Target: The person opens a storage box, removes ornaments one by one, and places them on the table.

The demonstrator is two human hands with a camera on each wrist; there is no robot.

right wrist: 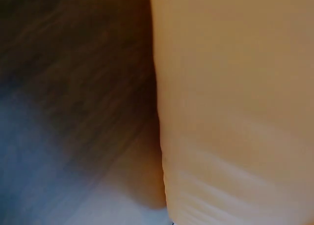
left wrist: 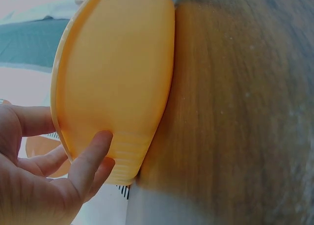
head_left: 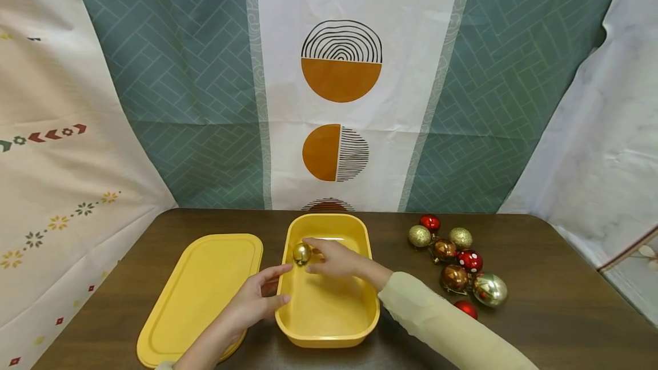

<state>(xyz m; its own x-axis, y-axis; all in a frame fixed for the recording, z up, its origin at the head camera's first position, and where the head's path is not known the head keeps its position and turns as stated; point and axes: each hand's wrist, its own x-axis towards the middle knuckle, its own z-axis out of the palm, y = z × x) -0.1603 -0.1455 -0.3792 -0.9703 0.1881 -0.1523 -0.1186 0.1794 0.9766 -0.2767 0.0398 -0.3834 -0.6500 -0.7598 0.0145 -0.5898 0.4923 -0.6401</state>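
A yellow plastic tub [head_left: 329, 337] stands on the table in the head view. My right hand [head_left: 334, 258] reaches into its far left part, where index finger and thumb pinch a shiny gold bauble [head_left: 301, 253]. At the tub's left rim is my left hand [head_left: 252, 296], thumb and index finger spread and pointing at the wall. In the left wrist view, the fingers of that hand [left wrist: 39, 190] lie loosely extended along the tub's rim and outer wall. The right wrist view shows mainly the tub's outer wall [right wrist: 235, 87]; the right hand is hidden there.
A flat yellow lid [head_left: 205, 296] lies left of the tub. To the right is a loose group of baubles: glittery gold [head_left: 419, 236], red with white dots [head_left: 470, 261], copper [head_left: 454, 278], pale gold [head_left: 490, 290] and plain red [head_left: 466, 309]. Patterned cloth [head_left: 339, 101] hangs behind the table.
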